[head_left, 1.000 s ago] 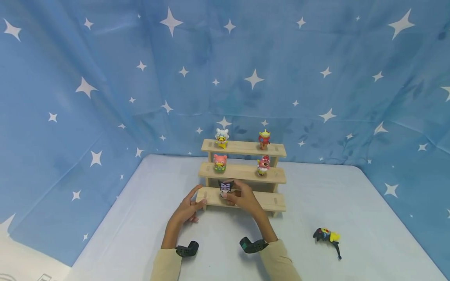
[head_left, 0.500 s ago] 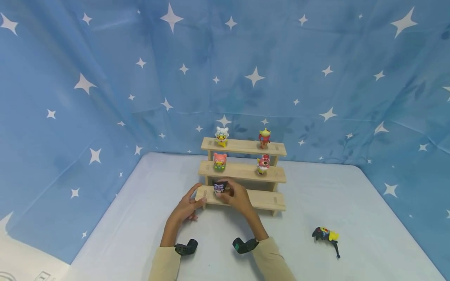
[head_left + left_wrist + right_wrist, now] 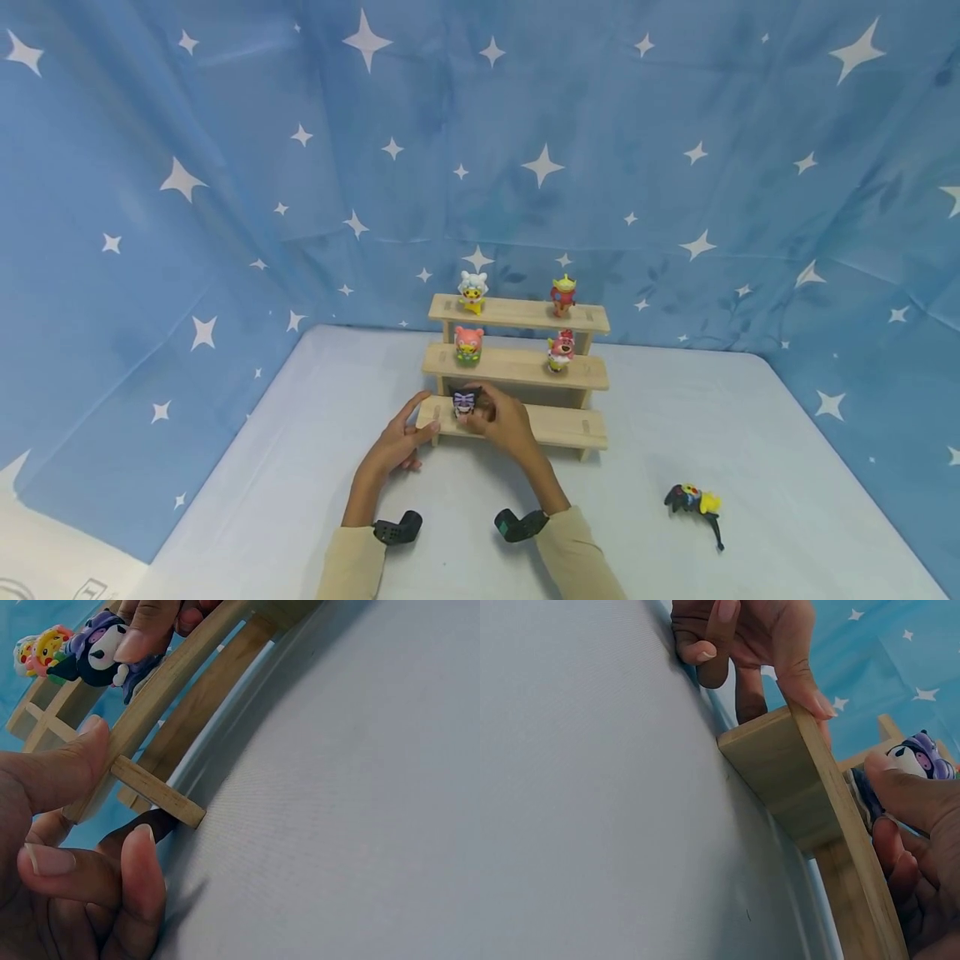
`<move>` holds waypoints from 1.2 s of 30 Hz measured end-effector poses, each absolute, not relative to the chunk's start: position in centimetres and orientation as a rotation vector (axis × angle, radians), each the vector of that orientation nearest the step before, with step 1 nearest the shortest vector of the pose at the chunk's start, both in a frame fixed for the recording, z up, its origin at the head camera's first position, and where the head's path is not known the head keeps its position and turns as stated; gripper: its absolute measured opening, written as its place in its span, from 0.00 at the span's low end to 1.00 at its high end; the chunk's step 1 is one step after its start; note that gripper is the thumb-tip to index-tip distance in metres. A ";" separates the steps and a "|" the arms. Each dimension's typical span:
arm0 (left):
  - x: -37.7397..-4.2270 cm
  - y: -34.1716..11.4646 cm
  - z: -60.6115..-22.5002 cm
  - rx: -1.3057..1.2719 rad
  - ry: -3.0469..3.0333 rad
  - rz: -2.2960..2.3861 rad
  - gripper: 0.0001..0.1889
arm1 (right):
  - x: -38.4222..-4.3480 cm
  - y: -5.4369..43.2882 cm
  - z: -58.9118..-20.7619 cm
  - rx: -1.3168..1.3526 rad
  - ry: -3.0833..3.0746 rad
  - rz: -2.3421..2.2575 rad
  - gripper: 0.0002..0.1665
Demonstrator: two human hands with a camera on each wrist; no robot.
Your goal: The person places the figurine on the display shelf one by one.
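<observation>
A small figurine (image 3: 464, 404) with a black pointed hood and a purple bow stands near the left end of the lowest step of a three-tier wooden display shelf (image 3: 558, 423). My right hand (image 3: 507, 421) pinches it from the right side. In the left wrist view, the figurine's (image 3: 105, 651) white face shows, with a thumb against its body. My left hand (image 3: 396, 442) grips the left end of that same step, thumb on the front edge and index finger reaching behind. Its other fingers (image 3: 142, 874) curl below the board, beside the shelf's leg.
On the top step stand a white-hooded yellow figurine (image 3: 472, 293) and a red one (image 3: 562, 297). The middle step bears a pink figurine (image 3: 468, 346) and a pink bear (image 3: 561, 351). A black-and-yellow figurine (image 3: 693, 502) with a long tail lies at right on the white table (image 3: 660, 417).
My right hand has slid the figurine leftward along the lowest step, mostly in the first half second. The left hand keeps its hold on the shelf's end.
</observation>
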State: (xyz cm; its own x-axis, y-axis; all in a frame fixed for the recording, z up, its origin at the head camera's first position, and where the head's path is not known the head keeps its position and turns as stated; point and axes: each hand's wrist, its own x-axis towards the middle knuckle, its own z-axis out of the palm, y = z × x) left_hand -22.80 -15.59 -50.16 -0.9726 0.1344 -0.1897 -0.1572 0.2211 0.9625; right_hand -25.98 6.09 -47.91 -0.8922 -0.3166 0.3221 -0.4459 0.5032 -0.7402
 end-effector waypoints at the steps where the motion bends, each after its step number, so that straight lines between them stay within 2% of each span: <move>1: -22.8 -15.6 -50.2 -0.023 2.264 1.825 0.39 | -26.0 6.1 -48.0 0.671 -2.588 1.330 0.27; 6: -22.7 -15.4 -50.1 -0.059 2.268 1.826 0.39 | -26.0 6.1 -48.6 0.711 -2.538 1.236 0.27; 14: -22.5 -15.3 -50.0 -0.059 2.278 1.817 0.39 | -25.7 6.0 -48.5 0.630 -2.606 1.218 0.20; 36: -22.4 -15.4 -50.0 -0.020 2.306 1.812 0.39 | -25.6 5.7 -48.4 0.586 -2.610 1.150 0.20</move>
